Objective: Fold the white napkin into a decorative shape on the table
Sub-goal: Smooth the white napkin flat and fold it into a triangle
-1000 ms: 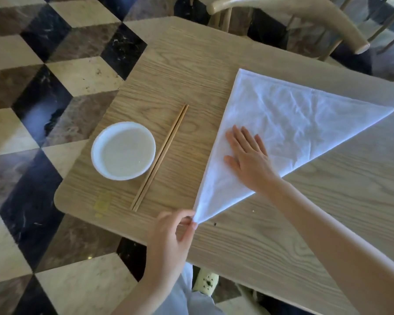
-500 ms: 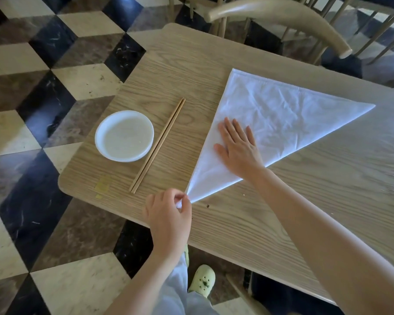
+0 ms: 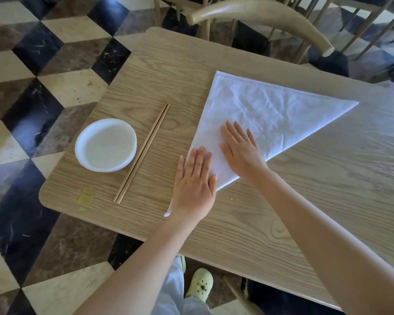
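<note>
The white napkin [image 3: 268, 114] lies flat on the wooden table [image 3: 305, 201] as a large triangle, one corner far left, one far right, one near me. My left hand [image 3: 195, 184] rests flat, fingers spread, on the near corner and covers most of it; only the tip shows beside my wrist. My right hand [image 3: 240, 150] presses flat on the cloth just to the right, fingers pointing away from me. Neither hand grips anything.
A white bowl [image 3: 106, 145] stands at the table's left end, with a pair of wooden chopsticks [image 3: 142, 153] lying between it and the napkin. A yellowish patch [image 3: 85, 197] marks the near left corner. A wooden chair [image 3: 259, 17] stands behind the table.
My left hand has let go of the pinched near corner and now lies flat on it. The right hand stays pressed on the napkin.
</note>
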The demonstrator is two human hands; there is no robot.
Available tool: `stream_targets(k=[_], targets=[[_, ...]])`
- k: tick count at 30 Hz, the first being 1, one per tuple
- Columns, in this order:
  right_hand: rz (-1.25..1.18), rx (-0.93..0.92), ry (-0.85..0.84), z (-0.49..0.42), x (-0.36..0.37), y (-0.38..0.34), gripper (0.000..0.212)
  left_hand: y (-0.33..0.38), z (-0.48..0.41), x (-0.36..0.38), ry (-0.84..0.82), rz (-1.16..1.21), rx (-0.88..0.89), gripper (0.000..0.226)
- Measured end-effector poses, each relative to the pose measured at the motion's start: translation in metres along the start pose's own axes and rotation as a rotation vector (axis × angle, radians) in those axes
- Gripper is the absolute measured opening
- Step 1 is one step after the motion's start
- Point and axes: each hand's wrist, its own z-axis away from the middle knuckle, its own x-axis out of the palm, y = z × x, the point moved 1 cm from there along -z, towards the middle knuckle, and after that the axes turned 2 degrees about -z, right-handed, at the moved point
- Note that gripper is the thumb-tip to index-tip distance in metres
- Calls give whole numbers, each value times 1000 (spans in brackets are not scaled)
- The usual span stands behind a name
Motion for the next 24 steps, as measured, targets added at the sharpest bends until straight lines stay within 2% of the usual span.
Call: stream_targets(k=[6,10,15,19,21,24], targets=[[183,-58,-51,-18,-6,27,60,2,2,-2,-21,-16,-44,59],[203,-64,6,-44,-14,46,57,1,1,-3,-31,-34,-37,59],[167,119,13,-104,-37,88,55,-7,-22,-5,-36,-16,-36,58],[138,181,-25,-116,-46,99,55,1,-1,-8,-55,11,-28,57],[125,182,58,-122,-50,96,53,5,6,-9,-66,17,-29,57],[108,99,290,-143,-55,77,36,5,4,-9,-65,22,-28,57]])
